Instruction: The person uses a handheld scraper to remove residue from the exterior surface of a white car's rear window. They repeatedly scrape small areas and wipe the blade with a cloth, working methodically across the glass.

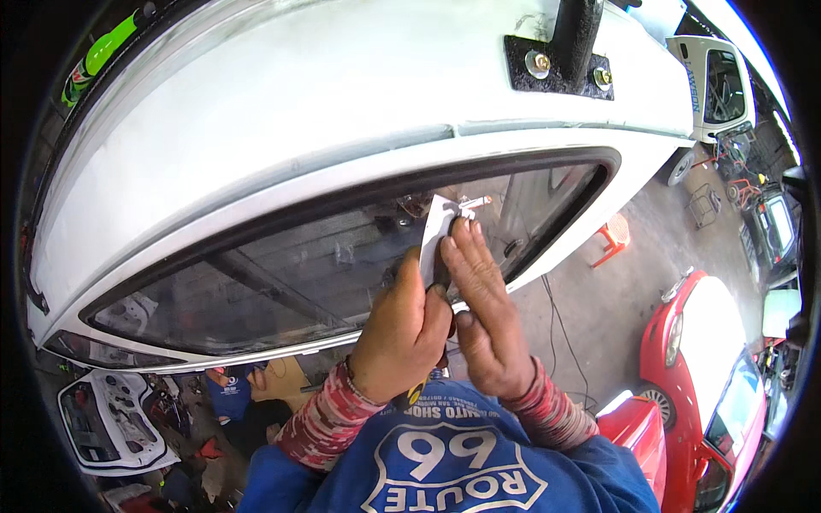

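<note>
White painted van body [282,94] fills the upper frame, roof side up, with a black bolted bracket [558,68] near its top right edge. Below it runs the long side window [282,274], dark glass in a black rubber seal, long axis going left-low to right-high. Both hands work near the window's right end, close to the lower seal edge. Left hand [402,329] is closed round a tool handle, fingers curled; a yellow-black handle end [416,395] shows under the wrist. Right hand [483,312] lies flat, fingers straight and together, pressed on the back of a pale scraper blade [438,235]. Blade stands on the glass, long axis pointing up and away from the hands toward the window's upper seal, tip just short of it. Blade is directly ahead of both hands; right fingertips sit on it, left grips below it, so right is nearer the tip. Red car [710,359] sits far below at right, a loose white door panel [107,423] on the floor at lower left.
</note>
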